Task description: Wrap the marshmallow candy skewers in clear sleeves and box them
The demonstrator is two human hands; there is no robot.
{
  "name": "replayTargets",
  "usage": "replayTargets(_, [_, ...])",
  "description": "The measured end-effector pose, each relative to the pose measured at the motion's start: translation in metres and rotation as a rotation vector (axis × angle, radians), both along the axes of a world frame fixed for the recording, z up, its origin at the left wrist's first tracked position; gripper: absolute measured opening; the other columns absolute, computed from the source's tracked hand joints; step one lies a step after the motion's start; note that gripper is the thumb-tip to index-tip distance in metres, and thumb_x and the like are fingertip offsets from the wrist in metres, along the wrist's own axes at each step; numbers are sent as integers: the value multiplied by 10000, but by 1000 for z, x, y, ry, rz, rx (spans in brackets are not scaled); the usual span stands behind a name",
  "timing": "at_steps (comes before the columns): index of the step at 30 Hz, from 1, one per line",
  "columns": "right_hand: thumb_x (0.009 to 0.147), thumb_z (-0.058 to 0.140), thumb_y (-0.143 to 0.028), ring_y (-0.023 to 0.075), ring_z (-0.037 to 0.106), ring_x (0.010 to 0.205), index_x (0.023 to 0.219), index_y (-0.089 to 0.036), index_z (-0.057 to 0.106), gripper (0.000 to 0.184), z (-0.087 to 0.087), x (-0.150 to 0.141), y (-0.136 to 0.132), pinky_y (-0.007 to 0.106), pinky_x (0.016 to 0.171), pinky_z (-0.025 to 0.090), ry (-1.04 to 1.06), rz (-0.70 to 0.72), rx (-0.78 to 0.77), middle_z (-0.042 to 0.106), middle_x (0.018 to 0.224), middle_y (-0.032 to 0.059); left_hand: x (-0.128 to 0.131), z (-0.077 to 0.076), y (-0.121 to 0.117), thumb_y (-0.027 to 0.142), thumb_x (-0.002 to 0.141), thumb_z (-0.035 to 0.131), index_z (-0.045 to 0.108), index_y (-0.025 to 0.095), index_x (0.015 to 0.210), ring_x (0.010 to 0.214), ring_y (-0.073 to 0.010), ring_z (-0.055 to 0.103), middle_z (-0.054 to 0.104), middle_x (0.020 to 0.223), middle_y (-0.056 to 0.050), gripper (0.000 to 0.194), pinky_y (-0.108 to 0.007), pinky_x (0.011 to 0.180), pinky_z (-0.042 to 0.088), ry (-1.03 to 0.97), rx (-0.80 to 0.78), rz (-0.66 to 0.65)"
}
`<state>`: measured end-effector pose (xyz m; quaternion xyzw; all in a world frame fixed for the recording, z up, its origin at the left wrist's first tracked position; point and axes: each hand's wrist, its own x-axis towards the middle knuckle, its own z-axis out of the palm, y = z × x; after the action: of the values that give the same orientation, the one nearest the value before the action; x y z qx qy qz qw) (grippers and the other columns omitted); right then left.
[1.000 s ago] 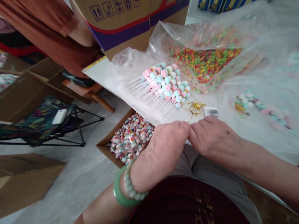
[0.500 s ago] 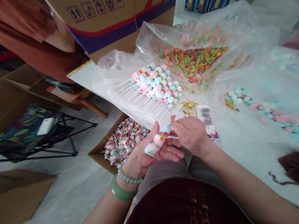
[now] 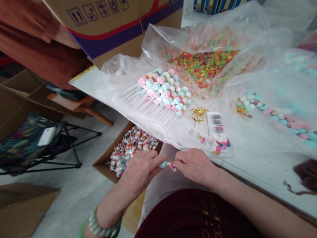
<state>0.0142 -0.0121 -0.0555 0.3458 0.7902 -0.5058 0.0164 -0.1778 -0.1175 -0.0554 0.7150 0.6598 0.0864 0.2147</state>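
Above my lap, my left hand (image 3: pixel 143 165) is wrapped palm-down over a wrapped marshmallow skewer (image 3: pixel 162 164), hiding most of it. A pale blue end and a gathered, colourful wrapper tail stick out between the hands. My right hand (image 3: pixel 194 165) is closed in a pinch at that tail; the fingertips hide the exact grip. On the table beyond lies a pile of unwrapped marshmallow skewers (image 3: pixel 160 87) with white sticks. Gold twist ties (image 3: pixel 198 114) are beside them, near printed clear wrappers (image 3: pixel 216 124).
A cardboard box (image 3: pixel 109 172) of wrapped skewers sits below the table edge. Clear bags hold ring candies (image 3: pixel 208 64) and marshmallows (image 3: pixel 284 120). A large carton (image 3: pixel 119 43) stands behind; a person in a rust-coloured garment (image 3: pixel 32 43) is at the left, near a folding stool (image 3: pixel 27 145).
My left hand has turned from palm-up to palm-down over the skewer and moved slightly left. My right hand has lowered, and the skewer now lies more level. The printed wrappers are uncovered.
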Motion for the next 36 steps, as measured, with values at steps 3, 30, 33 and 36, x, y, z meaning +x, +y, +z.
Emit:
replayTargets(3, [896,453,-278,148,541,579,672,-206,586,270,3,17,9,260,551,314,-101,-63,575,591,611,1,-22,-21,-22,356,849,503,639,309,1116,868,-229,601,666,975,-47,304,-301,718,429,111,-128,302])
replayTargets(30, [736,575,-275,155,571,685,696,-198,640,108,-8,-34,32,243,637,436,477,-635,19,628,688,-7,65,-18,77,232,666,774,684,106,857,715,-132,617,681,854,-72,246,-217,643,514,-1931,0,984])
replayTargets(33, [715,578,-280,110,528,539,702,-182,630,112,-8,-58,48,208,502,384,505,-697,-145,599,627,-22,40,-22,69,180,625,792,676,90,738,648,-117,611,666,714,-45,185,-216,667,528,-1866,129,1153])
replayTargets(36, [671,600,-237,76,504,419,793,-160,613,144,-9,-87,67,184,366,258,523,-858,-462,630,683,-12,23,-24,63,177,620,787,662,88,684,578,-114,591,642,632,-31,167,-208,602,517,-1841,180,1196])
